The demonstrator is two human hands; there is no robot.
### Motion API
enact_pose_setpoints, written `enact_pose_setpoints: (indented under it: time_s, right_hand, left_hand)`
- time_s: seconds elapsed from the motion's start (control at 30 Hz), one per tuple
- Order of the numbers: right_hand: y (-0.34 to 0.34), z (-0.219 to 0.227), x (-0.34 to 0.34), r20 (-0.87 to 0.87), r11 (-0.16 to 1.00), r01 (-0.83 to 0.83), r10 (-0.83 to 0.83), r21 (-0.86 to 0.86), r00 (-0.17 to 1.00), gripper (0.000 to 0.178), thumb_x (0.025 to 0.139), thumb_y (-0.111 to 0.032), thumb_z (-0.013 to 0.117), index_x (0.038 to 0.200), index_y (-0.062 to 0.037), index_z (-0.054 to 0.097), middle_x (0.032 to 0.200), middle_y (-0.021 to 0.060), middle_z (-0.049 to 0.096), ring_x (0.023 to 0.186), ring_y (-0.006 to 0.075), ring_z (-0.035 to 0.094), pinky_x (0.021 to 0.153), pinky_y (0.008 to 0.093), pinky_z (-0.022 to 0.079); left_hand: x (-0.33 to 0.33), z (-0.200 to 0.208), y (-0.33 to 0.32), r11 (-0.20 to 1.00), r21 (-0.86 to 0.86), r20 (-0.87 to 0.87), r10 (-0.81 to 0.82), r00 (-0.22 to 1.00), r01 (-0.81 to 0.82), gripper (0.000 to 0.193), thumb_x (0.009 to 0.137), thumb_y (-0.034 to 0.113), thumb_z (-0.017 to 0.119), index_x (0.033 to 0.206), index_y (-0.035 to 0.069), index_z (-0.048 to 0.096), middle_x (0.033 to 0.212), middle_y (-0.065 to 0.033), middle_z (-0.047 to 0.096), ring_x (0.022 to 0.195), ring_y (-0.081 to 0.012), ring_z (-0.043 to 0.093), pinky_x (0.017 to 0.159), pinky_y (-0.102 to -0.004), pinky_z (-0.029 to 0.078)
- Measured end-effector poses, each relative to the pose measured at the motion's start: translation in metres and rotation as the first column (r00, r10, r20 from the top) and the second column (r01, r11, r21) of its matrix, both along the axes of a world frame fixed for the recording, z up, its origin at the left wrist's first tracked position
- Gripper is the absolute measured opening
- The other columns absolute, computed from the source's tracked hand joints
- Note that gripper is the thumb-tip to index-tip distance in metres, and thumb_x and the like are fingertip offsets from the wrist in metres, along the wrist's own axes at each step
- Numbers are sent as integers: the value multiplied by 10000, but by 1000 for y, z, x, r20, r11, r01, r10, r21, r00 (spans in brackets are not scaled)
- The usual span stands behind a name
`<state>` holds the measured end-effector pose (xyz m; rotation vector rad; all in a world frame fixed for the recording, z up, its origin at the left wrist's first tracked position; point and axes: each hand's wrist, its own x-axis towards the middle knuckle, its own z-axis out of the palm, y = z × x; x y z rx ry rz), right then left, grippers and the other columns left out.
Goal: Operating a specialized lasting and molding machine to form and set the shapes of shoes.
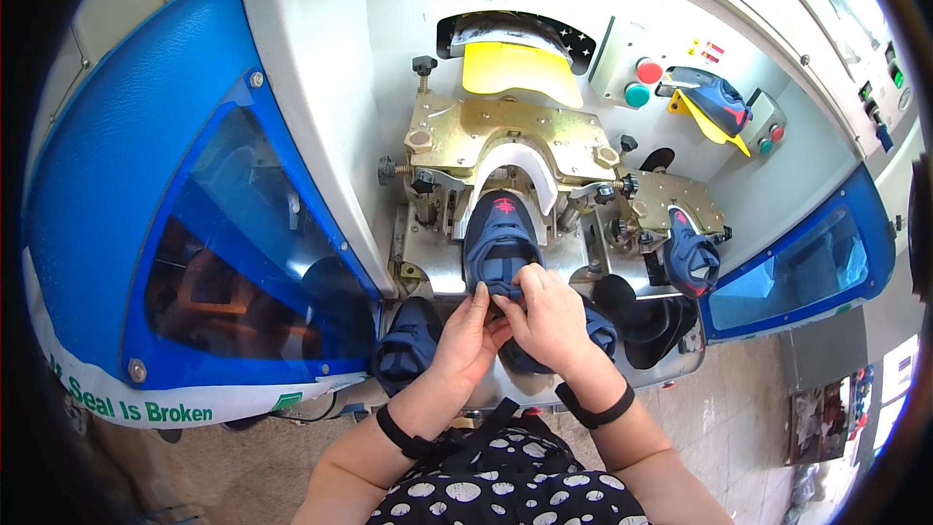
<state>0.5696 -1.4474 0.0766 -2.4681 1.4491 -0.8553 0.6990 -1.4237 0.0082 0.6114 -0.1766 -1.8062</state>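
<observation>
A navy shoe [502, 245] with a small pink mark on its toe points away from me, its toe under the brass-coloured clamp [505, 131] of a machine. My left hand [468, 332] closes on the shoe's heel end, thumb up against the collar. From the other side my right hand [547, 319] pinches the same collar edge with thumb and fingers. Their fingertips almost meet there, and they hide the back of the heel. A white curved pad [530, 163] arches around the toe.
More navy shoes, one at left [408, 342] and one partly behind my right wrist, sit near the front edge. Another shoe [691, 251] stands in the right station. Blue window guards [292, 151] flank the machine. A yellow flap [520, 70] and push buttons [643, 81] are on the back wall.
</observation>
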Motion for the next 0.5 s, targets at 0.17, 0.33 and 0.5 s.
enact_pose_setpoints:
  time_s: [0.17,0.33,0.5]
  right_hand:
    - [-3,4,0,5,1000,11,-11,2,1000,258,815,-209,691,903,-39,519,792,141,559,773,353,570,662,431,458]
    - [-3,3,1,4,1000,27,-27,2,1000,253,821,-215,685,903,-40,522,790,142,562,773,352,573,662,430,459]
    - [-1,3,2,10,998,54,-54,13,999,259,821,-223,687,901,-41,521,777,134,558,773,345,580,667,423,460]
  left_hand:
    - [2,5,-5,999,-8,11,-36,999,36,357,990,358,531,1195,66,535,1092,-72,622,987,-185,637,846,-331,555]
    - [6,9,-7,998,4,26,-68,997,68,358,991,359,530,1193,63,540,1084,-72,625,994,-187,635,852,-334,553]
    - [6,9,-10,996,38,53,-77,996,76,348,990,351,535,1190,66,540,1070,-71,632,967,-188,646,844,-338,557]
